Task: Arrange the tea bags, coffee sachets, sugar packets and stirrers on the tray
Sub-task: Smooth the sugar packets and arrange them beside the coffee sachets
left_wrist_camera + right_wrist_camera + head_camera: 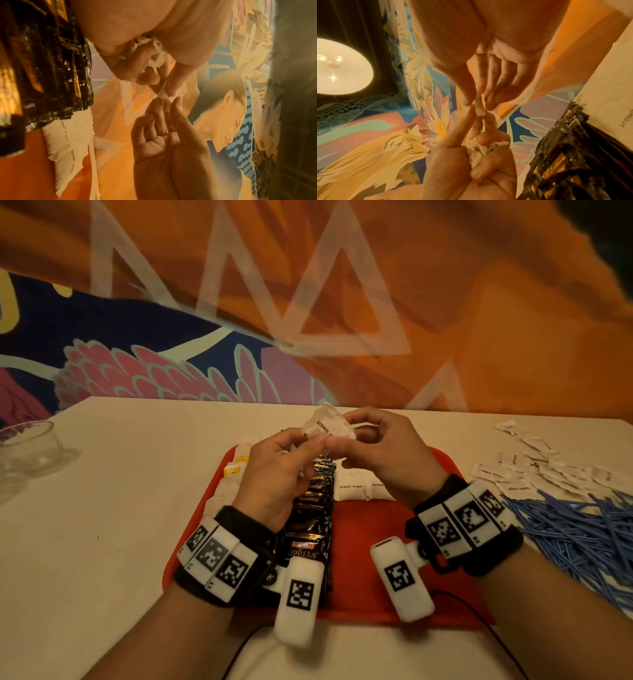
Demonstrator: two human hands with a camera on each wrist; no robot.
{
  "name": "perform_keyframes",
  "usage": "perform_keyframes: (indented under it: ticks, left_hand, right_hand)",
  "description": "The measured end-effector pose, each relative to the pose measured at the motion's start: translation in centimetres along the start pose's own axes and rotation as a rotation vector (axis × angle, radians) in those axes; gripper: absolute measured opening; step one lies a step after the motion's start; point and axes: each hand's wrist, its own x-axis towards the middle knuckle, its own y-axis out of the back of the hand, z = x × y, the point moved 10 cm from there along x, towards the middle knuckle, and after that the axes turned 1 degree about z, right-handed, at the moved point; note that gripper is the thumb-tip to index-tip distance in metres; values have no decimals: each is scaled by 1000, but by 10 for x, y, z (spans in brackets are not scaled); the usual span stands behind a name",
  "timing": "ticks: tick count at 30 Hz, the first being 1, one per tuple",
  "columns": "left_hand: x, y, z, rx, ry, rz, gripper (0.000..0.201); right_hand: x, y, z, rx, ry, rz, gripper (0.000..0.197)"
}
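Both of your hands are raised above the far half of the red tray point(363, 546), working one bunch of white sugar packets point(325, 424). Your left hand point(277, 474) has its fingers curled around the bunch, with crumpled packet paper showing inside the fist in the right wrist view. Your right hand point(380, 453) pinches the near edge of a packet between thumb and fingertips point(489, 102); its other fingers lie loosely bent. The two hands touch at the pinch.

On the tray, beneath your left hand: a row of dark coffee sachets point(313, 515) overlapping from the far edge toward the near edge. Just right of that row lie two white packets printed "brown sugar" point(352, 487), flat, side by side. Left of the row, white and yellow tea bags point(231, 474) sit along the tray's left edge, partly hidden by your left hand.

Right of the tray, on the desk point(113, 508): a loose scatter of white packets point(534, 470), and nearer you a heap of blue stirrers point(582, 529). Well left of the tray, a clear glass cup point(30, 446) stands by the desk edge.
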Motion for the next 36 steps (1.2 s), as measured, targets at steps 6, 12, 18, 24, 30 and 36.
perform_keyframes:
  ticks: [6, 12, 18, 24, 30, 36]
  left_hand:
    - [0, -4, 0, -46, 25, -36, 16]
    - [-3, -8, -4, -61, 40, -28, 18]
    - [-4, -4, 4, -55, -5, 11, 22]
    - [-5, 9, 18, 57, -152, 161, 15]
    - [-6, 14, 28, 114, -203, 201, 15]
    - [-6, 11, 20, 9, -67, 155, 21]
  right_hand:
    - [4, 8, 6, 120, -89, 47, 8]
    - [-1, -1, 11, 238, -134, 55, 19]
    - [0, -1, 10, 140, -95, 20, 14]
    - [0, 0, 3, -42, -33, -30, 18]
    - [1, 23, 5, -266, -42, -14, 18]
    - [2, 53, 61, -511, -373, -77, 19]
